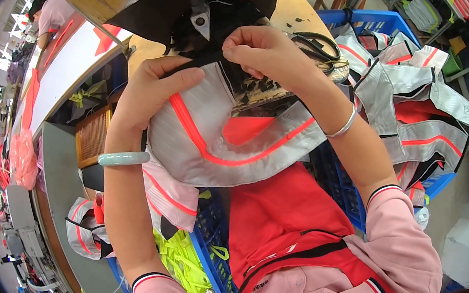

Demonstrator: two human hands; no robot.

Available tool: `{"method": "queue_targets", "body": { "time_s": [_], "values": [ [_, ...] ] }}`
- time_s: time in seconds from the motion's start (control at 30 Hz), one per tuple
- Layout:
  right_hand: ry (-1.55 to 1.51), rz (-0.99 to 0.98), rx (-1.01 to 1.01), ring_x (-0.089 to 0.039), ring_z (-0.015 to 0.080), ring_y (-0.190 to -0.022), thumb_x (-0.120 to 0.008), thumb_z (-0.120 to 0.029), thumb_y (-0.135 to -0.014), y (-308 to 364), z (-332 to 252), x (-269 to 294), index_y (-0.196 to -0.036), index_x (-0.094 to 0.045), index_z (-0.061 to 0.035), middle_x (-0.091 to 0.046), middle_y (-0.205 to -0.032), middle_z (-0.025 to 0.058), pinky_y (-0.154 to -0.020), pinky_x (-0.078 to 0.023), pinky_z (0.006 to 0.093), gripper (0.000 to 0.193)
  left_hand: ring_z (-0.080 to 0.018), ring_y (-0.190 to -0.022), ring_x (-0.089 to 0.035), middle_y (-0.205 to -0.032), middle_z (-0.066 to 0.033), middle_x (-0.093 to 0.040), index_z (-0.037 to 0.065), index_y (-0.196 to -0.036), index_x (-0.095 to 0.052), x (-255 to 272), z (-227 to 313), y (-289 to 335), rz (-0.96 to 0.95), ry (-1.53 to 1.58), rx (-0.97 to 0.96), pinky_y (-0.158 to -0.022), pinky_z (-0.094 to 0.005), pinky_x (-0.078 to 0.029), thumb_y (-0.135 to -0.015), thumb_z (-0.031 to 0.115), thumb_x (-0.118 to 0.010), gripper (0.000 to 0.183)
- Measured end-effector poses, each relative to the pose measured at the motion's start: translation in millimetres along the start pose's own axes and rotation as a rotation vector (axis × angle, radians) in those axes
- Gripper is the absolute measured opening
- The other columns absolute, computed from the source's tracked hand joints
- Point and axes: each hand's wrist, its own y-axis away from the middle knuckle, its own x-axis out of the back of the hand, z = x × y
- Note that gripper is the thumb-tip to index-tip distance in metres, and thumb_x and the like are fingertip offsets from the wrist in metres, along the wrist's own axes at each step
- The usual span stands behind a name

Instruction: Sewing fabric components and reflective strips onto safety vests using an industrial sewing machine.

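The curved fabric panel (205, 106) is silver-grey with a neon-orange stripe (236, 161); below the panel, the apron (281, 211) is red, the strap bundle (182, 263) lower left fluorescent yellow.

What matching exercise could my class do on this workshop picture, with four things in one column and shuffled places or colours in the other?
1. curved fabric piece in the left hand
2. scissors
3. bangle on the left wrist
4. heap of narrow strips

A. neon yellow
B. on the worktable, near the right hand
C. silver-grey with an orange-red stripe
D. pale green

Pairs: 1-C, 2-B, 3-D, 4-A
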Motion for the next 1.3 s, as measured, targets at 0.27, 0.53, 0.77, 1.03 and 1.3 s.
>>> {"method": "queue_targets", "body": {
  "time_s": [0.27, 0.53, 0.77, 1.03, 1.3],
  "values": [
    [-0.267, 0.016, -0.011, -0.044, 0.0058, -0.054, -0.063, -0.018, -0.083, -20, 13, -9, -0.085, -0.061, -0.0006, -0.050, -0.064, -0.0018, -0.048, -0.036, 0.0217, 0.017, -0.0109, -0.078, -0.063, -0.090, -0.0054, -0.067, -0.003, -0.102, -0.066, 9, -8, -12, 0.020, 0.250, 0.054, -0.071, -0.0223, -0.050, -0.079, 0.018, -0.074, 0.032],
    [-0.597, 0.034, -0.072, -0.043, 0.0081, -0.052, -0.062, -0.013, -0.084, -24, 12, -12, -0.088, -0.059, -0.0019, -0.052, -0.065, -0.0002, -0.049, -0.034, 0.0233, 0.012, -0.0115, -0.080, -0.064, -0.092, -0.0050, -0.068, -0.001, -0.104, -0.066, 7, -9, -17, 0.055, 0.367, -0.011, -0.074, -0.0236, -0.051, -0.080, 0.019, -0.074, 0.032],
    [-0.788, 0.022, -0.039, -0.043, 0.0078, -0.054, -0.064, -0.012, -0.083, -24, 20, -20, -0.079, -0.058, -0.0025, -0.052, -0.070, -0.0002, -0.048, -0.035, 0.0240, 0.012, -0.0114, -0.082, -0.063, -0.095, -0.0056, -0.068, -0.001, -0.108, -0.065, 6, -17, -15, 0.078, 0.420, 0.008, -0.075, -0.0235, -0.050, -0.082, 0.020, -0.072, 0.034],
    [0.697, 0.556, 0.598, -0.060, 0.0299, -0.065, -0.063, -0.014, -0.077, 19, 9, 3, -0.081, -0.065, -0.0078, -0.061, -0.077, 0.0103, -0.057, -0.048, 0.0363, 0.008, -0.0059, -0.085, -0.056, -0.091, 0.0006, -0.063, -0.001, -0.110, -0.062, 1, -15, -1, -0.070, -0.140, -0.076, -0.075, -0.0215, -0.046, -0.089, 0.021, -0.063, 0.030],
    [1.480, -0.235, 0.633, -0.063, 0.0177, -0.067, -0.060, -0.009, -0.070, 86, -17, -86, -0.085, -0.062, -0.0045, -0.062, -0.080, 0.0091, -0.051, -0.049, 0.0317, 0.016, -0.0007, -0.074, -0.049, -0.080, 0.0047, -0.056, 0.000, -0.107, -0.058, -55, 14, 9, -0.483, -0.318, -0.049, -0.064, -0.0178, -0.043, -0.091, 0.020, -0.060, 0.026]
  ]
}}
